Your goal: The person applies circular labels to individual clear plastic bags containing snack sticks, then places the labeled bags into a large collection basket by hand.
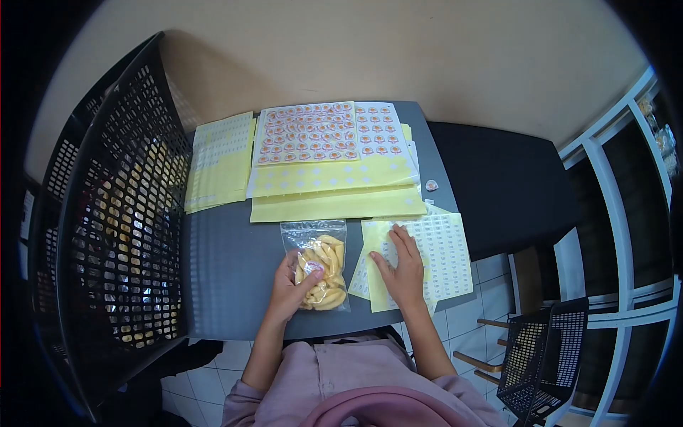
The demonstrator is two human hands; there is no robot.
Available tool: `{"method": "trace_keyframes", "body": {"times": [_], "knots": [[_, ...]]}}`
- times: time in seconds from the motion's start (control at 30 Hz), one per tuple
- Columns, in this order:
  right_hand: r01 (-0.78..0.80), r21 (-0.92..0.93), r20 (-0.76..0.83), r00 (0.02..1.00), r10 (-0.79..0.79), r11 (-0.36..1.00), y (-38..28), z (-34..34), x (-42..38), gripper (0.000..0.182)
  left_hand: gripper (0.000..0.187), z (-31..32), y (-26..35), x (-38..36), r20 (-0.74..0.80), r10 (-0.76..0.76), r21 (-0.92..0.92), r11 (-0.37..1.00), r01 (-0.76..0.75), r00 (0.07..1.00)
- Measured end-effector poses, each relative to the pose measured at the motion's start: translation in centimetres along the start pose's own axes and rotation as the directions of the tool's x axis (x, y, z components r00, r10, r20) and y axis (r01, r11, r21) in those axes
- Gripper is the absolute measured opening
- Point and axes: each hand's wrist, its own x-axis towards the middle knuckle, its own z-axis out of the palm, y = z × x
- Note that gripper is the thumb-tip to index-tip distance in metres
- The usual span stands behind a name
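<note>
A clear zip bag (328, 267) full of pale yellow, finger-shaped snacks lies on the grey table in front of me. My left hand (290, 290) grips its left side, with the thumb pressed over a round pinkish sticker (313, 269) on the front. To the right, my right hand (403, 267) rests on a yellow-edged sheet of small printed labels (445, 260). Its fingers are stretched out and the thumb stands apart. More label sheets stick out beneath that one. Whether a label clings to the right fingertips is too small to see.
Behind the bag lie stacked sheets of round orange-and-pink stickers (306, 132), with yellow label sheets (217, 164) at their left. One loose sticker (431, 185) sits near the table's right edge. A tall black perforated crate (128, 213) stands at the left; a black-covered table (505, 185) is at the right.
</note>
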Motion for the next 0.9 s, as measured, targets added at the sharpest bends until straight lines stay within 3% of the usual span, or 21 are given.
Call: {"method": "trace_keyframes", "body": {"times": [0.2,0.27,0.4,0.43,0.5,0.53,0.6,0.73,0.9], "knots": [[0.0,0.006,-0.003,1.0,0.0,1.0,-0.2,-0.3,0.2,0.047,0.035,0.9,0.8,1.2,0.018,-0.214,-0.292,0.933,0.21,0.977],[-0.007,0.005,-0.008,1.0,0.007,1.0,-0.3,-0.2,0.1,0.046,0.035,1.1,1.3,2.2,0.172,-0.267,-0.348,0.884,0.312,0.948],[-0.005,0.004,-0.011,1.0,0.005,1.0,0.0,-0.2,0.1,0.051,0.039,1.1,1.8,4.7,0.331,-0.385,-0.307,0.82,0.484,0.861],[-0.009,0.005,-0.015,1.0,0.009,1.0,-0.2,-0.4,0.1,0.051,0.039,1.1,2.0,5.3,0.333,-0.387,-0.302,0.82,0.486,0.86],[-0.043,0.006,0.021,0.999,0.043,0.999,-1.0,-0.9,0.2,0.064,0.044,0.8,2.2,6.3,0.611,-0.165,-0.571,0.585,0.576,0.774],[-0.046,0.006,0.011,0.999,0.046,0.999,-1.1,-0.8,0.1,0.064,0.047,0.5,1.9,6.7,0.622,-0.181,-0.617,0.486,0.619,0.762],[0.036,-0.268,0.065,0.998,-0.019,0.963,-1.0,-0.4,-0.1,0.077,0.046,0.3,1.9,7.0,0.596,-0.218,-0.598,0.522,0.608,0.773],[0.011,-0.197,0.057,0.998,0.001,0.98,-0.8,-0.2,0.0,0.079,0.041,0.7,1.9,6.4,0.533,-0.31,-0.535,0.597,0.597,0.787],[-0.052,-0.087,0.031,0.998,0.055,0.995,-0.8,-0.2,0.1,0.072,0.043,0.3,1.1,6.9,0.623,-0.282,-0.533,0.529,0.66,0.73]]}}
